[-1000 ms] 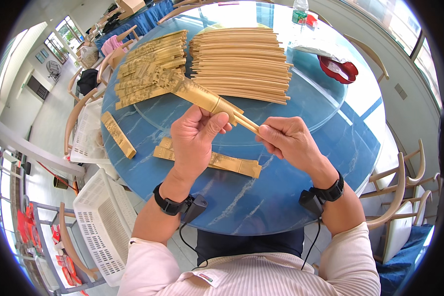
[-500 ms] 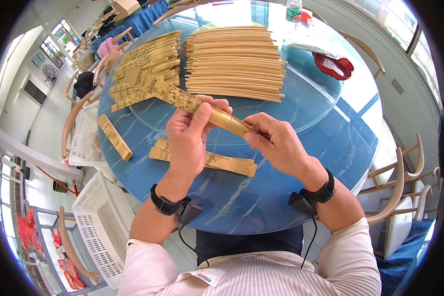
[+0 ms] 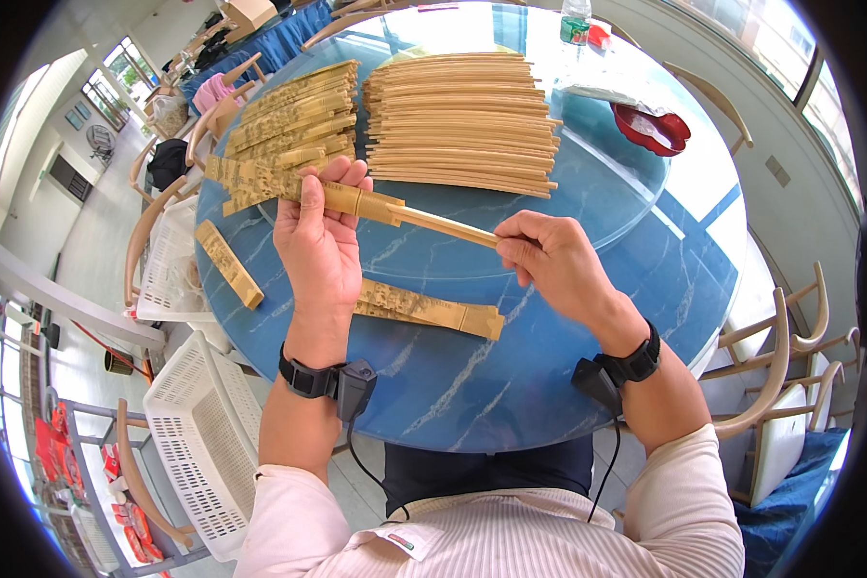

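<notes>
My left hand (image 3: 318, 246) pinches a gold printed paper chopstick sleeve (image 3: 374, 205) between thumb and fingers. A pair of pale wooden chopsticks (image 3: 448, 225) sticks out of the sleeve's right end. At their far end, the fingers of my right hand (image 3: 559, 265) are closed round them. Beyond my left hand lies a pile of gold sleeves (image 3: 294, 116), partly covered by the held one. To its right is a broad stack of bare chopsticks (image 3: 462, 125). Nearer me on the table are overlapping sleeves (image 3: 433, 310), partly behind my left wrist, and a single sleeve (image 3: 228, 265) at the left.
The round blue marbled table (image 3: 568, 385) carries a glass turntable (image 3: 617, 217). A red dish (image 3: 650, 130) and a plastic bottle (image 3: 575, 24) stand toward the far right. White plastic baskets (image 3: 202, 433) are at the left. Wooden chairs (image 3: 775, 366) surround the table.
My left hand has moved left with the sleeve, and my right hand slightly right. A length of chopsticks now shows between them, where before only the sleeve was visible.
</notes>
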The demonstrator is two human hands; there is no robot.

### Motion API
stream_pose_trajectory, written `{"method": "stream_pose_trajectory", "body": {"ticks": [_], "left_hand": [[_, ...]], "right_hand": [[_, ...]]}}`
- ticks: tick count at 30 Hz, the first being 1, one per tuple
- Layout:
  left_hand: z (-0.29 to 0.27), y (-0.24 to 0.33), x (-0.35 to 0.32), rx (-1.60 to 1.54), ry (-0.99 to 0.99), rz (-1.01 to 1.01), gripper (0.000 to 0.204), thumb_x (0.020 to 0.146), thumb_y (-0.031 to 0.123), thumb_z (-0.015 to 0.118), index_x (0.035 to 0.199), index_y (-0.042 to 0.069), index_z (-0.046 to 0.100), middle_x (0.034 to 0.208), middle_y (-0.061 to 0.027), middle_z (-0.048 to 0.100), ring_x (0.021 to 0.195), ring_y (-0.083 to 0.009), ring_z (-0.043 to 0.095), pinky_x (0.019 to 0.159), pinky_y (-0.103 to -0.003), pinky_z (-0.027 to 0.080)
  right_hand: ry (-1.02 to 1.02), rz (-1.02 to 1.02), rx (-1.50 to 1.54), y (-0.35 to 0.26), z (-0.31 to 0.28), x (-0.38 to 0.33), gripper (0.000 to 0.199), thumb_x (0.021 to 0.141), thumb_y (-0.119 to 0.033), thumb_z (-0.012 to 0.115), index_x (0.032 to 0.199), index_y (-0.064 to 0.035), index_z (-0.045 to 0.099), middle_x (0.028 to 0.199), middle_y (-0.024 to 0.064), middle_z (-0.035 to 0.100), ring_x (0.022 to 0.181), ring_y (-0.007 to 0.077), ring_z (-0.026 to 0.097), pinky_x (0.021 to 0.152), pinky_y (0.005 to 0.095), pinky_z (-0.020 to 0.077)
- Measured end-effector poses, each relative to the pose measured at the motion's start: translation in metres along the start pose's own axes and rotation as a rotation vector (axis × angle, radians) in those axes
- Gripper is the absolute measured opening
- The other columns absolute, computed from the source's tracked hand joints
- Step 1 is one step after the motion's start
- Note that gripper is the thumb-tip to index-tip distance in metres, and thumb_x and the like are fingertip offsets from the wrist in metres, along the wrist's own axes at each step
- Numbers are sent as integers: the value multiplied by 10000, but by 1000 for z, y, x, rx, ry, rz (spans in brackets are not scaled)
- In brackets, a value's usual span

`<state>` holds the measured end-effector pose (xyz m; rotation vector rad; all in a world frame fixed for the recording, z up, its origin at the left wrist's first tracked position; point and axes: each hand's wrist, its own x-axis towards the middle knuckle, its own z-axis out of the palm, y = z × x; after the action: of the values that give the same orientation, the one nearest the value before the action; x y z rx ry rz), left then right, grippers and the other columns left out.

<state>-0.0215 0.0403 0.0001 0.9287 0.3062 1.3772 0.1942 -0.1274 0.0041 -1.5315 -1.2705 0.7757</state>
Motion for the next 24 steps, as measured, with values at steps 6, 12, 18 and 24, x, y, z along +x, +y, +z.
{"method": "stream_pose_trajectory", "body": {"ticks": [6,12,18,24], "left_hand": [[13,-6,-11,48,14,-61,156,1150,161,495,1241,42,537,1228,-219,731,1138,-343,745,1027,-467,631],[20,-11,-19,47,-4,-85,140,1159,154,466,1237,52,521,1224,-225,726,1117,-333,749,1008,-455,634],[39,-30,-50,54,-126,-235,140,1162,141,452,1253,44,493,1186,-213,719,1097,-326,749,978,-446,634],[41,-30,-49,35,-158,-327,139,1157,140,467,1248,39,498,1180,-211,718,1096,-330,751,963,-445,637]], "right_hand": [[-47,52,33,-2,2,0,138,1029,-69,633,1035,52,700,782,55,647,659,126,604,617,297,513],[-53,121,77,-3,2,1,134,1026,-78,648,1025,37,717,786,40,660,629,101,624,542,271,484],[-150,163,196,-2,14,-4,136,1039,-93,653,1036,32,706,770,34,665,586,96,619,511,264,472],[-150,123,218,-5,18,-8,194,1039,-83,653,1161,60,699,806,42,686,622,93,646,517,262,477]]}}
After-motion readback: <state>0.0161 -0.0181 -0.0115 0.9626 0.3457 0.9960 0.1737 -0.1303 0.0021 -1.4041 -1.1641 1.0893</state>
